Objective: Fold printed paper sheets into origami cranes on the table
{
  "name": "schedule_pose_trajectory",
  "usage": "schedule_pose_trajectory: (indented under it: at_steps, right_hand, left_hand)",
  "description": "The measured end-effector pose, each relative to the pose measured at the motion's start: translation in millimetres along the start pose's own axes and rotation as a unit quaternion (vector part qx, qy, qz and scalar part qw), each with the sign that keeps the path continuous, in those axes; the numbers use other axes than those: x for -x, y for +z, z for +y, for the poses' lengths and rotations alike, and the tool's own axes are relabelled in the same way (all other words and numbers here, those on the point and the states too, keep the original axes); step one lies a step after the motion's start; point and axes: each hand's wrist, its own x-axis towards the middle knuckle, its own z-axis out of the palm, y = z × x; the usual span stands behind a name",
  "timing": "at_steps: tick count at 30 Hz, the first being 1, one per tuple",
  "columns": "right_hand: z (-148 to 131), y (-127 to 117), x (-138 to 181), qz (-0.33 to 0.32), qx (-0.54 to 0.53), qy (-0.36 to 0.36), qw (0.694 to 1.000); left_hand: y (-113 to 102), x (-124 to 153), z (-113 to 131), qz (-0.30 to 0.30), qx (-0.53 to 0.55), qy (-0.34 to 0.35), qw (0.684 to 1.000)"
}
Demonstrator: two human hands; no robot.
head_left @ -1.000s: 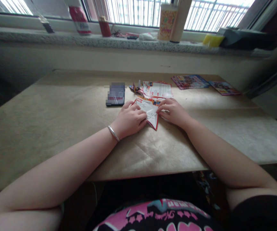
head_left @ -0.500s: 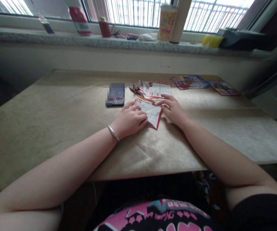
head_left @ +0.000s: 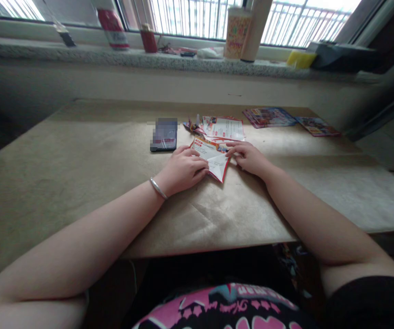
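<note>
A creased printed paper sheet (head_left: 218, 161), white with red and orange edges, lies on the table under my hands. My left hand (head_left: 187, 168), with a silver bangle at the wrist, rests flat on its left part, fingers extended. At the sheet's right edge is my right hand (head_left: 248, 157), fingers bent and apart, the index fingertip touching the paper. Just behind lie more printed sheets (head_left: 229, 129) and a small folded colourful paper piece (head_left: 193, 125). A dark phone-like object (head_left: 165, 135), partly pixelated, sits left of them.
Colourful printed sheets (head_left: 270, 117) lie in a stack at the table's back right, with another colourful sheet (head_left: 316, 126) beside them. On the windowsill (head_left: 183, 65) stand a red can (head_left: 113, 28), a patterned cup (head_left: 238, 34), a yellow object (head_left: 301, 59) and a dark box (head_left: 348, 57).
My right hand has drawn slightly toward me, its fingers coming down from the sheets behind to the creased sheet's right edge. The left hand stays almost in place.
</note>
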Motion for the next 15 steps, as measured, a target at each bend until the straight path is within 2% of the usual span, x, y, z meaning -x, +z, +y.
schedule_pose_trajectory:
  at_steps: [3,9,11,15]
  right_hand:
    - [2,-1,1,-0.016,0.007,-0.028,0.999]
    - [-6,6,-3,0.040,-0.003,-0.030,0.999]
    - [-11,9,-5,0.050,-0.016,-0.007,0.999]
    - [-19,13,-7,0.068,-0.053,0.085,0.993]
  left_hand:
    - [0,0,0,-0.011,0.001,-0.002,1.000]
    - [3,-1,-3,-0.015,0.023,-0.009,1.000]
    - [4,-1,-4,-0.014,0.029,-0.009,0.999]
    - [4,-2,-4,-0.010,0.034,-0.009,0.999]
